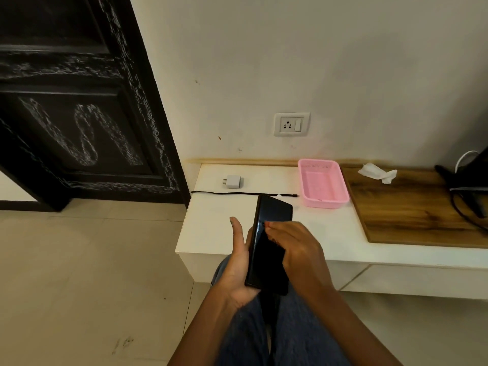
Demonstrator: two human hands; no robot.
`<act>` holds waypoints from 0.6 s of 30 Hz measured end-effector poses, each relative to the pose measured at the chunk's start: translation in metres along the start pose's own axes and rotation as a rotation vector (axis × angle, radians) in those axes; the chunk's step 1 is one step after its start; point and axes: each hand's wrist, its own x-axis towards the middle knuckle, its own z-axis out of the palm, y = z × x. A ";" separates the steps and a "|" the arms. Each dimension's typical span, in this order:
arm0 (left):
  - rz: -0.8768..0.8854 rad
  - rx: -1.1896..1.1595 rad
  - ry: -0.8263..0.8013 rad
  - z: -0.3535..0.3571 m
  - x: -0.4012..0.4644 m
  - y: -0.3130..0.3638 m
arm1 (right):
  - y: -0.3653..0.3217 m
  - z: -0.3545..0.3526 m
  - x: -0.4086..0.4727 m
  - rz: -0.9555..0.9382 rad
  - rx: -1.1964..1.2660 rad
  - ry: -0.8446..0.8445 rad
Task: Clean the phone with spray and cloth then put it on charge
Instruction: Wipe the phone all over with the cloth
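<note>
Head view, items listed from the left.

Dark carved door [79, 114]: fills the upper left, standing on pale floor tiles [79, 260].

White charger adapter [233, 181]: lies on the white shelf [211, 228] near the wall, prongs pointing left.

Black charging cable [237, 193]: laid out straight along the shelf just in front of the adapter, its left end at the shelf edge, its right end near the basket.

Left hand [239, 262]: palm up under the phone, fingers curled behind its left edge, thumb stretched up and clear of the screen.

Black phone [269, 244]: held upright-tilted over the person's lap and the front edge of the shelf, dark screen facing the camera, top end overlapping the cable in view.

Right hand [295, 249]: lies across the right side of the screen, fingers bent and pressed on the glass; a small dark-red object shows under the fingertips, but what it is cannot be told.

Wall socket [291, 124]: white plate with switch, on the wall above the shelf.

Pink plastic basket [323, 183]: on the shelf against the wall, right of the cable end.

Wooden board [409, 204]: right of the basket, touching it or nearly so.

Crumpled white cloth [377, 173]: on the far part of the board.

Dark bag with cords [470, 186]: at the right edge.
</note>
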 end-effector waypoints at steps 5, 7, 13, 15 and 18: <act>0.001 -0.017 -0.024 0.003 0.002 0.001 | -0.013 0.005 0.012 0.035 0.027 0.001; 0.006 -0.035 -0.001 -0.002 0.002 0.000 | -0.020 0.007 0.003 -0.016 0.073 -0.025; 0.016 -0.030 -0.003 -0.007 -0.001 0.001 | -0.014 0.001 -0.013 -0.077 0.023 -0.032; 0.011 -0.010 -0.001 -0.002 0.000 0.001 | -0.005 0.000 -0.003 -0.025 -0.005 0.013; 0.002 0.002 -0.004 0.004 0.002 0.000 | -0.006 0.001 0.010 0.054 -0.008 0.018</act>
